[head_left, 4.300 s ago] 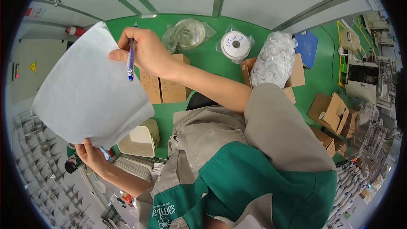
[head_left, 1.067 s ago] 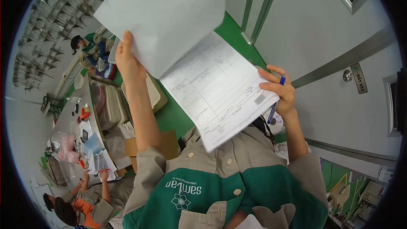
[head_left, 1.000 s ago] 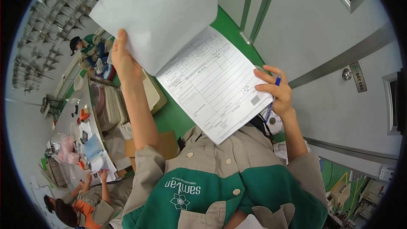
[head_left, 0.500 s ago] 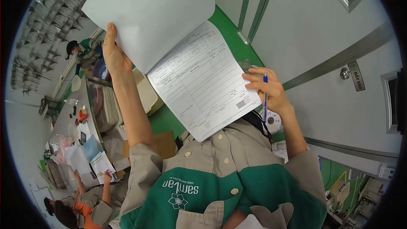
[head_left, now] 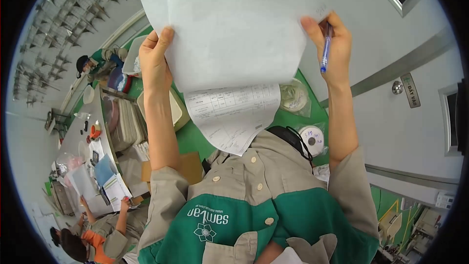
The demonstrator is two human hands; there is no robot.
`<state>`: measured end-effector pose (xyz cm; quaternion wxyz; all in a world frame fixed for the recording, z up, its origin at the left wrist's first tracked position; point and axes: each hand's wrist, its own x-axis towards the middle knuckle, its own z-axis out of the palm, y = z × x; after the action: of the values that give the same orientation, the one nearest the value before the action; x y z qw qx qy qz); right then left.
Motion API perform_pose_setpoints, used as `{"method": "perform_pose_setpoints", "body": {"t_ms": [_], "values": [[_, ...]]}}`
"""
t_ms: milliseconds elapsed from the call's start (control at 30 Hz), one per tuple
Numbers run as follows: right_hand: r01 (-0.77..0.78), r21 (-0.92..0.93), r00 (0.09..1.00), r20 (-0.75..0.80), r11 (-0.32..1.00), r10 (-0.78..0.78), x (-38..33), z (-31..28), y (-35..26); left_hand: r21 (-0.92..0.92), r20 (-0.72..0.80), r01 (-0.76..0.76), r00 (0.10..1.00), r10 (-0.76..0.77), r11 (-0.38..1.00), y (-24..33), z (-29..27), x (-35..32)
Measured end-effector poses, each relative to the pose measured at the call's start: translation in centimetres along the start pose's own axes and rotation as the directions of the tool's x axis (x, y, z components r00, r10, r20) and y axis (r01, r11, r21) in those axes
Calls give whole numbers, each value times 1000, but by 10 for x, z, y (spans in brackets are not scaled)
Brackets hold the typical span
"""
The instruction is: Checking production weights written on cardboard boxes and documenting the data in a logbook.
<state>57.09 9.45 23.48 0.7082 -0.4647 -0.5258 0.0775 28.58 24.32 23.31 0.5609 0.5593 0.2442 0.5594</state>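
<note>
Both hands hold up white paper sheets (head_left: 234, 34) in front of me, their blank backs showing. My left hand (head_left: 157, 58) pinches the left edge, thumb on top. At the right edge my right hand (head_left: 332, 44) grips the paper between thumb and fingers, and a blue pen (head_left: 326, 51) is also held in it, tip end downward. Below the raised sheets hangs a printed form (head_left: 234, 112) with tables and handwriting, its lower end curling near my shirt. The upper part of this form is hidden behind the raised sheets.
A white door (head_left: 371, 93) with a round knob stands at the right. On the green floor lie a bagged roll (head_left: 293, 97) and a white spool (head_left: 311, 138). At the left, two people work around a table (head_left: 78, 139) with papers and orange-handled scissors; cream bins stand beside it.
My right hand has moved up from the form's lower right to the sheets' right edge, pen still in it. The sheets have swung right, covering most of the form; my left hand shifted right.
</note>
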Motion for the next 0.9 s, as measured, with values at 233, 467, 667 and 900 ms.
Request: {"method": "perform_pose_setpoints", "body": {"t_ms": [233,467,667,900], "values": [[294,64,909,290,954,-300,-63,-23,7,-131,-57,-27,998,19,991,15,-12,9],[306,-138,788,592,942,-169,-105,-35,2,-172,-37,-99,995,94,980,18,-22,27],[281,-196,776,622,939,-102,-113,-39,7,-200,-17,-98,995,96,975,22,-21,37],[251,-185,748,660,950,-69,-123,-42,12,-192,-36,-98,995,92,976,21,-21,36]]}}
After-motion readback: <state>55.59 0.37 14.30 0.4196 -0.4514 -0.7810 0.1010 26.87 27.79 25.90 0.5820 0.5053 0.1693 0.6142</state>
